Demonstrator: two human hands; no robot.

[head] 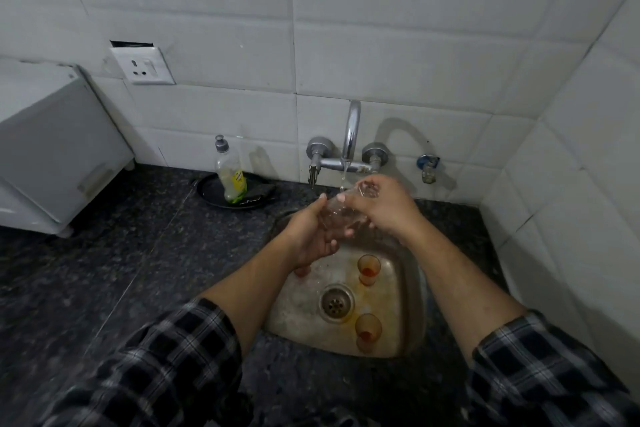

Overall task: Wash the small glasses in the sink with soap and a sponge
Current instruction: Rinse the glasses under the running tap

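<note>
Both my hands hold one clear small glass (341, 210) tilted under the running tap (351, 135) above the steel sink (410, 291). My left hand (313, 232) grips its lower part and my right hand (384, 206) grips its upper end near the water stream. Two small glasses with reddish residue stand upright in the sink, one (369, 269) behind the drain and one (368, 331) in front of it. A soap bottle (230, 173) and a dark sponge (261, 192) rest on a black plate (207, 189) left of the tap.
Dark speckled counter (121, 253) surrounds the sink. A white appliance (52, 149) stands at the far left. A wall socket (143, 66) sits above the counter, and a small blue-handled valve (427, 166) is right of the tap. Tiled wall closes the right side.
</note>
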